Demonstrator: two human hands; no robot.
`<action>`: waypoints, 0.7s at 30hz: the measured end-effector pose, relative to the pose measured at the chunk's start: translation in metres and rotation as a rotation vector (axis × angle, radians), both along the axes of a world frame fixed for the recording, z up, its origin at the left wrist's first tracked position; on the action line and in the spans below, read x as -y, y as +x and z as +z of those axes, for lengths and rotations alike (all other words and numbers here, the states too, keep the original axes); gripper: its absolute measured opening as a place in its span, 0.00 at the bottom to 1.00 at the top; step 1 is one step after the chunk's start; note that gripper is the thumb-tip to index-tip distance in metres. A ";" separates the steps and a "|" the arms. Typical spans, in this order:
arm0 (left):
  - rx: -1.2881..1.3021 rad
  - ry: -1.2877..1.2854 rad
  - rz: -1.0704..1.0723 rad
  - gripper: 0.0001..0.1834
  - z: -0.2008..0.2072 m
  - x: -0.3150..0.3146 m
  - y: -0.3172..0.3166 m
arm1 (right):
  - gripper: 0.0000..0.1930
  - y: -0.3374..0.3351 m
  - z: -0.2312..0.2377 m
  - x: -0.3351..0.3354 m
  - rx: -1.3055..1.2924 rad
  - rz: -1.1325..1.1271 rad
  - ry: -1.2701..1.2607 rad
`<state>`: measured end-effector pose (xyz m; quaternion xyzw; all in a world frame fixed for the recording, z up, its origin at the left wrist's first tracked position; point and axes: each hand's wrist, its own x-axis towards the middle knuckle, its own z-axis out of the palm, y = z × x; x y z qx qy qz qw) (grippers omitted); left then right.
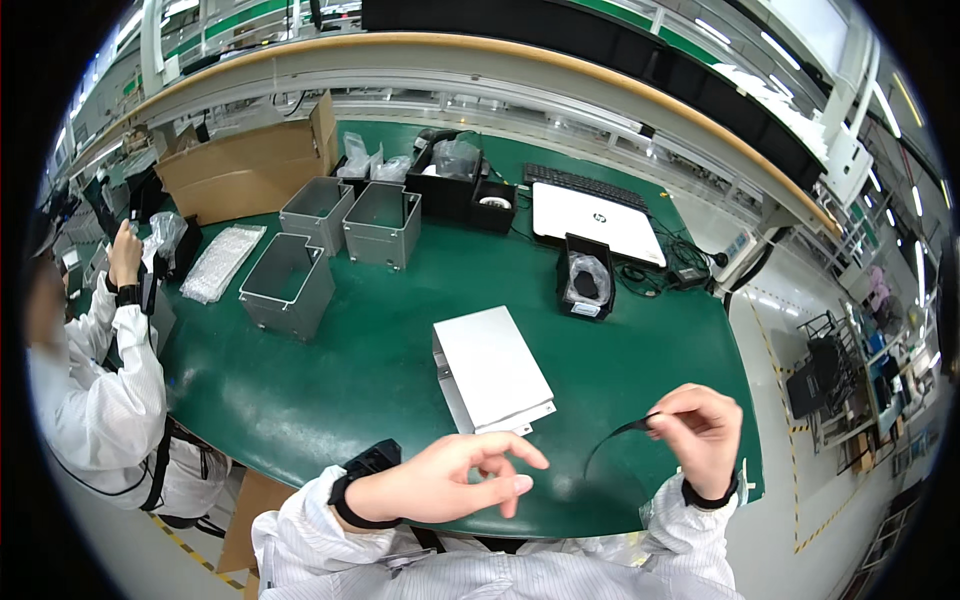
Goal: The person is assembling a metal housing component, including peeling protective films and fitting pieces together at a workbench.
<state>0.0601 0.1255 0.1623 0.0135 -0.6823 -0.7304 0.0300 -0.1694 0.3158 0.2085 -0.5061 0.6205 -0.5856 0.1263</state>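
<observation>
Fingers of the right hand (703, 432) pinch one end of a thin black curved strip (617, 431), lower right of centre; its long axis bends down-left toward the empty, loosely bent left hand (440, 485), the nearer to a white box-shaped housing (492, 362).

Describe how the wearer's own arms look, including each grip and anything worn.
The left sleeve and right sleeve are white with fine lines. The left grip and right grip are ungloved. On the left is a black wristband with a bulky black block beside it; on the right, a second black wristband.
</observation>
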 end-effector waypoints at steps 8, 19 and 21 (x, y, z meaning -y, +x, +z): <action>0.058 -1.079 0.422 0.21 -0.103 0.073 0.015 | 0.03 -0.079 -0.033 0.054 -0.066 -0.229 0.277; -0.245 -0.931 0.211 0.12 -0.151 0.035 -0.029 | 0.04 -0.078 -0.110 0.135 0.054 0.055 0.407; -0.315 -0.950 0.197 0.13 -0.156 0.026 -0.033 | 0.04 -0.082 -0.119 0.134 0.127 0.053 0.474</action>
